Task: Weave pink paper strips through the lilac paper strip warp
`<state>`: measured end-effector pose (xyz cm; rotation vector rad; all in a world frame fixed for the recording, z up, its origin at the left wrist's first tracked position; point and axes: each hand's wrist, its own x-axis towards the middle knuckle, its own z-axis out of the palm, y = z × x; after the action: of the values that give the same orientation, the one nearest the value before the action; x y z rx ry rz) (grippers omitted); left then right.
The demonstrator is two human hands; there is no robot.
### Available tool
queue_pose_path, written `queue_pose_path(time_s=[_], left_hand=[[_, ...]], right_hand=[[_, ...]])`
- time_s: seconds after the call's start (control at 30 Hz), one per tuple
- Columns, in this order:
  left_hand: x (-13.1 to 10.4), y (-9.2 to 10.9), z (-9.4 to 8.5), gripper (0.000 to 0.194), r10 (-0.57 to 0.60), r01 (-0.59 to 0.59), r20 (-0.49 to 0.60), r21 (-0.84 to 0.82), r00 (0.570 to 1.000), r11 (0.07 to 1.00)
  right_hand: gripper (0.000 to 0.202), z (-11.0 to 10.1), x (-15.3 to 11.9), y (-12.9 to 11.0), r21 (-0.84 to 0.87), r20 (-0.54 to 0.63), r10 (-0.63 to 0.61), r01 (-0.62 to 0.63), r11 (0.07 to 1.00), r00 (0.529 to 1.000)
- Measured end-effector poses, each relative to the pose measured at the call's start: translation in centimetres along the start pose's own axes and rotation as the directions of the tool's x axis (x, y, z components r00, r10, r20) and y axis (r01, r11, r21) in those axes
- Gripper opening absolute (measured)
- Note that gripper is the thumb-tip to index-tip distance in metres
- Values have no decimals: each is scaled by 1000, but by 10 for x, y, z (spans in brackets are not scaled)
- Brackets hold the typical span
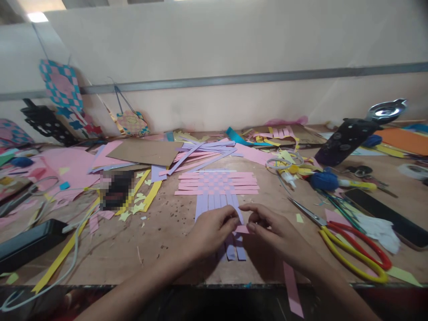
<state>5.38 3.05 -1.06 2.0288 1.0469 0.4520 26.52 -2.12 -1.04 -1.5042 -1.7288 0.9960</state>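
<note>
A woven mat [216, 183] of pink and lilac paper strips lies flat on the table, its lilac ends running toward me. Over these lilac ends [214, 203] my left hand [217, 225] is closed, fingertips pressed together at the strips. Just right of it my right hand [267, 225] pinches a pink strip [242, 229] between thumb and fingers, its index finger reaching toward the left hand. The pink strip crosses the lilac ones between both hands. Another pink length [292, 290] hangs over the table's front edge below my right forearm.
Scissors [354, 249] with red and yellow handles lie at the right, near a phone [388, 216] and blue yarn [324, 180]. A black power strip [31, 243] with a white cable is at the left. Behind the mat are cardboard [145, 152] and loose paper strips [200, 154].
</note>
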Motion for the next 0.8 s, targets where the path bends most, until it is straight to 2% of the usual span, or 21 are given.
queue_pose_path(time_s=[0.1,0.2,0.37,0.53,0.67,0.8], left_hand=[[2,-1,-1,16,11,-11,-3,38,1000,999],[4,-2,-3,15,6,-6,-7,61,1000,998],[4,-7,-6,16,-27,31,-35,112,999,993],[2,-9,-8,15,-22,27,-37,115,999,993],[0,-5,-8,15,2,3,-40,127,999,992],[-1,-2,-7,17,11,-5,-31,172,999,985]], right_hand=[[42,1,4,2,-16,-13,-31,31,999,999],[45,-5,6,4,-9,24,3,-3,1000,1000],[53,-28,2,12,-37,115,102,-99,994,988],[49,-47,-4,32,-132,102,132,-119,984,986],[44,-49,-5,39,-173,83,91,-76,982,992],[46,-41,-3,31,-223,100,99,-74,972,990]])
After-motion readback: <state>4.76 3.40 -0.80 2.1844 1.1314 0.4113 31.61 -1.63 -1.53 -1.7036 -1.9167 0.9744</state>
